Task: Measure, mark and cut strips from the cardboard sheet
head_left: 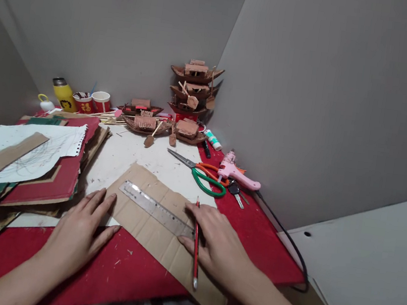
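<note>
A strip of brown cardboard (171, 253) lies slantwise across the table's front edge. My left hand (79, 224) rests at its left end, fingers stretched out and fingertips touching the edge. On the cardboard lies a clear ruler (154, 209). My right hand (220, 237) has its thumb and forefinger closed about the ruler's right end. A red pencil (195, 256) crosses over these fingers, its dark tip pointing away from me; how it is held is partly hidden.
Green- and orange-handled scissors (209, 182), a pink glue gun (238, 173) with a black cord, and keys (236, 194) lie at right. Stacked cardboard (49, 184) and paper (27, 152) fill the left. Model boats (192, 91), paper cups (100, 102) and a yellow bottle (63, 94) stand behind.
</note>
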`<state>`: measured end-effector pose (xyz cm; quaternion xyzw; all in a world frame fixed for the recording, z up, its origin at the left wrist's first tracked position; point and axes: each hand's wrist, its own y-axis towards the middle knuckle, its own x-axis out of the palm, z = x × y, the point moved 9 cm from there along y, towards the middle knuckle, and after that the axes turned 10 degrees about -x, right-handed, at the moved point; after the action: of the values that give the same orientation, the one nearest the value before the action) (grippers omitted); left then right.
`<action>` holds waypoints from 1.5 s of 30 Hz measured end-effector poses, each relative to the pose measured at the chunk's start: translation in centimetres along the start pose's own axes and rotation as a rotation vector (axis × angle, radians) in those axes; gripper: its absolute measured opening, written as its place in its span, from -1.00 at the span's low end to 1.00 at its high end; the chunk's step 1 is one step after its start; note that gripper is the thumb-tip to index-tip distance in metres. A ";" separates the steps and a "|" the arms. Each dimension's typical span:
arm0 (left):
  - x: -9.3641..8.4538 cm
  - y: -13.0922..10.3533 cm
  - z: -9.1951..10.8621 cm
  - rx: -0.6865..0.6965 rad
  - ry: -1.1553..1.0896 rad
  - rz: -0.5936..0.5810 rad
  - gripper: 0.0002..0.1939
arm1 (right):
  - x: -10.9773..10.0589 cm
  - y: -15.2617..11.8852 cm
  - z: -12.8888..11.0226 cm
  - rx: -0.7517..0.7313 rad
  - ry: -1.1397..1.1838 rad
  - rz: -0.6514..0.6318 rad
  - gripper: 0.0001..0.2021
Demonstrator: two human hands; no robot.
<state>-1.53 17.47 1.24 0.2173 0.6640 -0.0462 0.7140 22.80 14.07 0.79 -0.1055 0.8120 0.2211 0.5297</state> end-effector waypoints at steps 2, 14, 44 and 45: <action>-0.2 0.0 0.0 -0.021 0.024 -0.012 -0.44 | -0.1 -0.2 0.5 0.022 -0.015 0.003 -0.44; 1.4 5.0 -2.6 -0.102 -0.356 -0.099 -0.41 | 0.3 1.4 -1.1 0.026 -0.155 -0.012 -0.44; 1.8 -1.1 10.3 0.541 -0.240 -0.364 -0.31 | -3.2 -0.9 4.9 0.367 0.465 0.344 -0.58; 1.9 -0.8 9.9 0.544 -0.222 -0.358 -0.32 | -3.6 -1.7 4.9 0.394 0.492 0.377 -0.58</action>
<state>7.61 13.45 -0.61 0.2734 0.5731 -0.3698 0.6783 28.91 14.68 1.94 0.0999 0.9474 0.1219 0.2785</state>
